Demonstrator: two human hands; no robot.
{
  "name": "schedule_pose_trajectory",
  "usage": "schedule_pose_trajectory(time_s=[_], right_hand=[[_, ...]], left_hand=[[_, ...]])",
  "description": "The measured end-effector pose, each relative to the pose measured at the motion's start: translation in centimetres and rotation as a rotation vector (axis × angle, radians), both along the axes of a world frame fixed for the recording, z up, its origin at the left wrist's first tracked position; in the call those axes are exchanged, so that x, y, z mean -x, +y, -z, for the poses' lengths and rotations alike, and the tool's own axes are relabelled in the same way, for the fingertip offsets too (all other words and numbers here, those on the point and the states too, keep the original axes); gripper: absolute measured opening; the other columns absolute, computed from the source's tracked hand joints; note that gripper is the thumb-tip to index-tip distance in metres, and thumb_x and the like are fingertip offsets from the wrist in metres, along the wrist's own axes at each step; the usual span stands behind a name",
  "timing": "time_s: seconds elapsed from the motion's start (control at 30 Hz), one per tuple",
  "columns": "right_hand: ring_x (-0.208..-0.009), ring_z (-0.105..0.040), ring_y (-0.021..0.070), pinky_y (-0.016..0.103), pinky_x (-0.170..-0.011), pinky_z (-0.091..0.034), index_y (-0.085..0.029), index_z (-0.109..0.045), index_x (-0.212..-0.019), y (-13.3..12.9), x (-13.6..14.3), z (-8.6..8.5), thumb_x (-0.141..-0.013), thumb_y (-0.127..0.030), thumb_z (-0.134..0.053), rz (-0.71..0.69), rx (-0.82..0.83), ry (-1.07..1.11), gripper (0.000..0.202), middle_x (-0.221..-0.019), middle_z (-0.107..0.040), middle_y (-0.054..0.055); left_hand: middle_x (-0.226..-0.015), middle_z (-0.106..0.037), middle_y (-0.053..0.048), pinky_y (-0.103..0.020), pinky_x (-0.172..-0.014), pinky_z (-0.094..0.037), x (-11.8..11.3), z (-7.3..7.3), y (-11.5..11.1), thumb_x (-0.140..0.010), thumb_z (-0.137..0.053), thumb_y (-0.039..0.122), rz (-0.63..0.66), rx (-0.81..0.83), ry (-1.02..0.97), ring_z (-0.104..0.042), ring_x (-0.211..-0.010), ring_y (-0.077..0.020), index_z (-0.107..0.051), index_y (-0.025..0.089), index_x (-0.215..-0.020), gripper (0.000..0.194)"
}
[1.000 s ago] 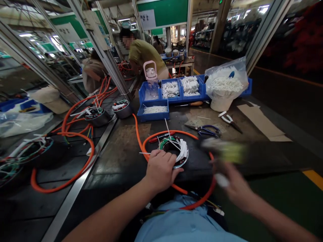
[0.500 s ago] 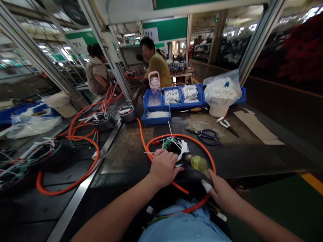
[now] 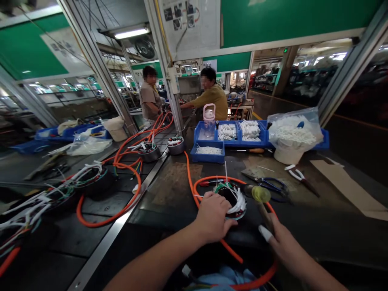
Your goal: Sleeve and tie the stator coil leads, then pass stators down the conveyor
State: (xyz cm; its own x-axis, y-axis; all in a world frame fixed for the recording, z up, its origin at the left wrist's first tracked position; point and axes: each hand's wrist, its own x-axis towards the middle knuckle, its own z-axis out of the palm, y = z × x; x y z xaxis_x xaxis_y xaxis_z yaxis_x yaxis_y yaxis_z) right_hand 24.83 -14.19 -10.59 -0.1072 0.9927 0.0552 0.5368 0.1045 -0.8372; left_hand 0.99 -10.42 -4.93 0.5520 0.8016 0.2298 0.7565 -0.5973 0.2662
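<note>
A round motor stator (image 3: 238,204) with white bindings and green wires lies on the dark bench in front of me. My left hand (image 3: 214,216) is wrapped over its near left rim, fingertips at the inner edge. To the right, my right hand (image 3: 280,238) grips the handle of a mallet (image 3: 260,194) with a yellowish head, which is just right of the stator. The thumb of that hand has a white covering. An orange hose (image 3: 189,173) loops around the stator and runs under my arms. A red-handled tool (image 3: 207,183) lies behind the stator.
Blue bins (image 3: 209,152) of white sticks stand behind, beside a bagged white bucket (image 3: 287,151). Scissors (image 3: 273,186), pliers (image 3: 303,180) and cardboard (image 3: 348,190) lie at right. More stators (image 3: 93,178) sit at left. Two people work farther back.
The camera view has shifted, so the bench scene sits lower and farther right. The mallet head now stands slightly apart from the stator. My left hand stays on the stator.
</note>
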Motion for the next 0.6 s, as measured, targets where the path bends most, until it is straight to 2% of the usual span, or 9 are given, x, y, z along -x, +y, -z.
schedule_pose_trajectory(time_s=[0.1, 0.13, 0.2, 0.27, 0.33, 0.4, 0.47, 0.6], right_hand=[[-0.084, -0.058, 0.0243, 0.031, -0.072, -0.048, -0.017, -0.057, -0.098, 0.7, -0.6, -0.6, -0.078, -0.05, -0.05, -0.098, 0.146, 0.086, 0.04, -0.089, -0.063, 0.007], [-0.082, -0.059, 0.0242, 0.03, -0.07, -0.049, -0.017, -0.057, -0.098, 1.1, -1.4, -0.8, -0.077, -0.052, -0.05, -0.096, 0.189, 0.117, 0.041, -0.086, -0.063, 0.006], [-0.083, -0.059, 0.0258, 0.031, -0.069, -0.049, -0.017, -0.057, -0.1, 2.6, -3.8, -1.0, -0.075, -0.053, -0.05, -0.007, 0.212, 0.087, 0.044, -0.088, -0.064, 0.006], [-0.091, -0.058, 0.0283, 0.032, -0.074, -0.048, -0.016, -0.056, -0.104, 5.0, -6.6, -0.9, -0.074, -0.048, -0.048, 0.131, 0.168, -0.097, 0.045, -0.098, -0.063, 0.009], [-0.1, -0.056, 0.0282, 0.032, -0.08, -0.046, -0.013, -0.053, -0.113, 8.1, -9.2, -0.7, -0.076, -0.037, -0.044, 0.248, 0.135, -0.408, 0.046, -0.11, -0.059, 0.013], [-0.1, -0.057, 0.027, 0.033, -0.081, -0.044, -0.012, -0.048, -0.122, 11.1, -10.9, -0.7, -0.08, -0.028, -0.038, 0.296, 0.138, -0.68, 0.046, -0.114, -0.057, 0.015], [-0.093, -0.059, 0.0279, 0.035, -0.076, -0.045, -0.014, -0.046, -0.124, 13.4, -11.6, -0.9, -0.082, -0.025, -0.035, 0.303, 0.128, -0.82, 0.046, -0.112, -0.058, 0.017], [-0.086, -0.061, 0.0291, 0.036, -0.065, -0.044, -0.017, -0.055, -0.114, 16.1, -11.1, -1.2, -0.081, -0.022, -0.035, 0.313, 0.047, -0.917, 0.038, -0.108, -0.059, 0.018]], left_hand=[[-0.087, -0.063, -0.002, -0.038, -0.087, -0.033, 0.8, -0.7, 0.2, -0.066, -0.072, 0.043, 0.056, 0.078, 0.015, -0.055, -0.088, -0.0193, -0.059, 0.018, -0.084, 0.033], [-0.089, -0.064, -0.001, -0.038, -0.088, -0.032, 0.9, -0.9, 0.2, -0.066, -0.072, 0.041, 0.049, 0.105, -0.006, -0.055, -0.09, -0.0189, -0.059, 0.019, -0.087, 0.033], [-0.093, -0.064, 0.002, -0.037, -0.092, -0.03, 0.8, -1.2, -0.2, -0.067, -0.072, 0.038, 0.01, 0.149, -0.075, -0.055, -0.092, -0.0175, -0.059, 0.024, -0.096, 0.035], [-0.093, -0.065, 0.004, -0.038, -0.093, -0.028, 0.5, -1.1, -0.6, -0.066, -0.073, 0.035, -0.038, 0.169, -0.141, -0.055, -0.091, -0.0161, -0.058, 0.027, -0.099, 0.037], [-0.09, -0.065, 0.004, -0.037, -0.093, -0.027, 0.1, -0.8, -0.8, -0.065, -0.073, 0.034, -0.073, 0.168, -0.183, -0.054, -0.089, -0.0157, -0.058, 0.027, -0.097, 0.036], [-0.089, -0.064, 0.004, -0.037, -0.094, -0.026, 0.0, -0.5, -1.0, -0.065, -0.073, 0.033, -0.082, 0.156, -0.213, -0.054, -0.089, -0.0156, -0.058, 0.027, -0.098, 0.037], [-0.092, -0.063, 0.004, -0.037, -0.095, -0.025, 0.1, -0.3, -1.0, -0.065, -0.073, 0.033, -0.074, 0.15, -0.235, -0.053, -0.09, -0.0156, -0.057, 0.027, -0.1, 0.039], [-0.093, -0.063, 0.003, -0.037, -0.094, -0.025, 0.4, -0.3, -1.1, -0.066, -0.072, 0.032, -0.053, 0.136, -0.252, -0.052, -0.09, -0.0154, -0.055, 0.027, -0.102, 0.041]])
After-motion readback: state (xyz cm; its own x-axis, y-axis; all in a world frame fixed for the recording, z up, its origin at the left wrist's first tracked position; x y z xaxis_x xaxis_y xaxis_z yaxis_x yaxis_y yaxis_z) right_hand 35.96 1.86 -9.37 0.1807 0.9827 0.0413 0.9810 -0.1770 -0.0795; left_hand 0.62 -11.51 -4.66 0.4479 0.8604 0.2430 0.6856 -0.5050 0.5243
